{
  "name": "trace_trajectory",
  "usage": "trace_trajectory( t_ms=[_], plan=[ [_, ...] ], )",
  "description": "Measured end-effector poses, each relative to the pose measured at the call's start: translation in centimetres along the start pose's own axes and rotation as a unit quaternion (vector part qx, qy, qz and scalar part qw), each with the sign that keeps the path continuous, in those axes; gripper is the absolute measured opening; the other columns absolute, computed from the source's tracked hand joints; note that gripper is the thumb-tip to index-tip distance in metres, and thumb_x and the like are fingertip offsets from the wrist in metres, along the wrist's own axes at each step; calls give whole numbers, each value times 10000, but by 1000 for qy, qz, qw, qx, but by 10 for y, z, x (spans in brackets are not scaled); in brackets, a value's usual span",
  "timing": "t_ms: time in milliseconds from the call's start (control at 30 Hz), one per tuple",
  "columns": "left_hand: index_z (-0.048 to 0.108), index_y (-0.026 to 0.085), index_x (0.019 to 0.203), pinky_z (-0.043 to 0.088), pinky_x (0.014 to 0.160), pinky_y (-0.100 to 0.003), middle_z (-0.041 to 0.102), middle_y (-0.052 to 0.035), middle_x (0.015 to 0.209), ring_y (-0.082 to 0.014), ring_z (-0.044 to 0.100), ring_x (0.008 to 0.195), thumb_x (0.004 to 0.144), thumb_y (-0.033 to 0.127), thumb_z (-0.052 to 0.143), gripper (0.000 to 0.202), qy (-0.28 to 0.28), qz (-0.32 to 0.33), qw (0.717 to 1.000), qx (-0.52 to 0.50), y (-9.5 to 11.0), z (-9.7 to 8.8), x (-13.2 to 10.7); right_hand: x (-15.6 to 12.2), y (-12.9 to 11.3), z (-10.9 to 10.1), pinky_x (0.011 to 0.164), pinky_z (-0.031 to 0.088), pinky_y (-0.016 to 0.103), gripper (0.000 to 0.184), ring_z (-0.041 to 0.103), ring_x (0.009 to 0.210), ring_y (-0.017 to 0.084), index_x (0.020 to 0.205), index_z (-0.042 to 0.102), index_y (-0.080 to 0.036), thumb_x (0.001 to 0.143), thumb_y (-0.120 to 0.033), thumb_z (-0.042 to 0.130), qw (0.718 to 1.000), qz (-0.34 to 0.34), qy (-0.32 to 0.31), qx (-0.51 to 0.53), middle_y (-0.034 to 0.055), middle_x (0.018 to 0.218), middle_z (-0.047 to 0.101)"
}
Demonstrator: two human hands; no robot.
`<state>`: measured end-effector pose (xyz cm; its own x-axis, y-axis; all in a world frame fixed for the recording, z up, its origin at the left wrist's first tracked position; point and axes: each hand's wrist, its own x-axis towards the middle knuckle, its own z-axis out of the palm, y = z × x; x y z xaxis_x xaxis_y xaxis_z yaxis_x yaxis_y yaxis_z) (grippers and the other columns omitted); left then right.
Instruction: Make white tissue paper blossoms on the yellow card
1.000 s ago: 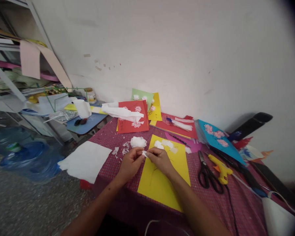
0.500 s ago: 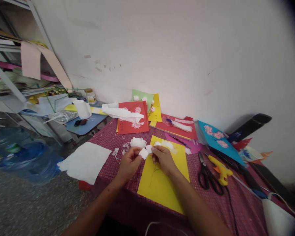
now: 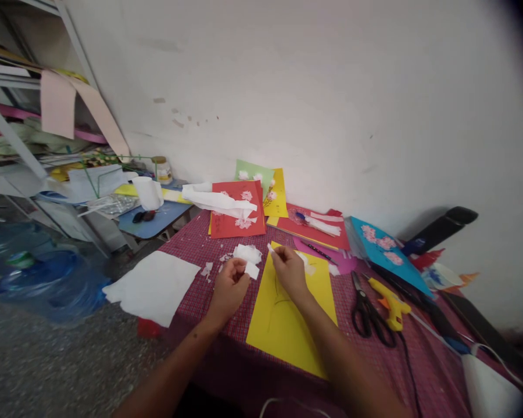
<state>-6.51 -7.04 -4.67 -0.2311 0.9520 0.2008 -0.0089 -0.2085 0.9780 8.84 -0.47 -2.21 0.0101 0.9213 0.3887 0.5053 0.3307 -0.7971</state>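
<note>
My left hand pinches a small white paper square between thumb and fingertips, just left of the yellow sheet. Over that sheet's upper part, my right hand is closed on another small white paper piece, seen nearly edge-on. Thin dark lines are drawn on the yellow sheet, and pale paper pieces lie near its top, partly behind my right hand. A pile of white paper rests on the checked cloth beyond my left hand, with torn scraps beside it.
Black scissors and a yellow glue gun lie to the right. A large white sheet overhangs the table's left edge. Red cards and a blue card with pink flowers stand at the back. Water jugs are on the floor.
My hands have moved apart: the two white paper pieces, close together before, are now separated. The right hand has shifted slightly up and its piece has turned edge-on.
</note>
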Motion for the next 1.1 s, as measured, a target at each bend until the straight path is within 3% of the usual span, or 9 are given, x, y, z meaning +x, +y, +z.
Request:
trace_trajectory(
  t_ms=[100, 200, 333, 500, 633, 767, 1100],
  plan=[
    [512, 204, 942, 434, 647, -227, 584, 21, 778, -120, 574, 682, 755, 153, 559, 199, 4, 0, 1000, 10, -4, -1, 1, 4, -8, 13, 699, 433, 289, 129, 584, 777, 195, 802, 639, -196, 837, -228, 519, 983, -106, -40, -146, 64, 826, 654],
    [512, 203, 948, 434, 660, -232, 585, 17, 787, -122, 573, 692, 755, 154, 564, 206, 7, 2, 1000, 19, -5, -1, 1, -1, -10, 16, 766, 447, 300, 188, 594, 881, 214, 920, 675, -197, 795, -156, 542, 964, -145, -112, -191, 96, 964, 661],
    [522, 193, 935, 429, 659, -233, 591, 6, 795, -126, 567, 706, 765, 169, 568, 179, 2, 13, 999, 30, -1, 1, 0, -17, -7, 0, 793, 456, 304, 191, 594, 886, 201, 935, 667, -201, 850, -192, 496, 984, -111, -101, -93, 81, 957, 658],
    [518, 191, 944, 440, 688, -241, 597, 0, 821, -131, 575, 743, 793, 184, 548, 154, -33, 29, 999, 24, 9, 3, -4, -33, -7, -11, 638, 455, 271, 136, 569, 692, 167, 897, 646, -202, 839, -269, 543, 984, -22, -151, 96, 36, 821, 647],
    [509, 194, 972, 456, 749, -261, 617, -14, 880, -141, 596, 810, 813, 185, 530, 160, -77, 30, 996, 17, 10, 3, -6, -38, -12, -13, 649, 431, 287, 84, 535, 689, 171, 807, 658, -210, 817, -256, 589, 986, -68, -127, 80, 43, 787, 614],
    [525, 196, 986, 457, 780, -272, 608, -16, 886, -145, 593, 834, 817, 188, 531, 170, -95, 36, 994, 36, 6, 4, -7, -39, -16, -17, 697, 429, 306, 94, 540, 723, 182, 816, 684, -222, 817, -218, 590, 979, -106, -165, 60, 44, 753, 608],
    [528, 198, 1033, 459, 754, -258, 610, -14, 883, -135, 592, 810, 834, 198, 530, 199, -114, 29, 993, 28, 3, 5, -6, -42, -7, -12, 615, 419, 258, 71, 548, 660, 153, 825, 667, -205, 789, -245, 621, 977, -50, -182, 101, 15, 737, 625]
  ],
)
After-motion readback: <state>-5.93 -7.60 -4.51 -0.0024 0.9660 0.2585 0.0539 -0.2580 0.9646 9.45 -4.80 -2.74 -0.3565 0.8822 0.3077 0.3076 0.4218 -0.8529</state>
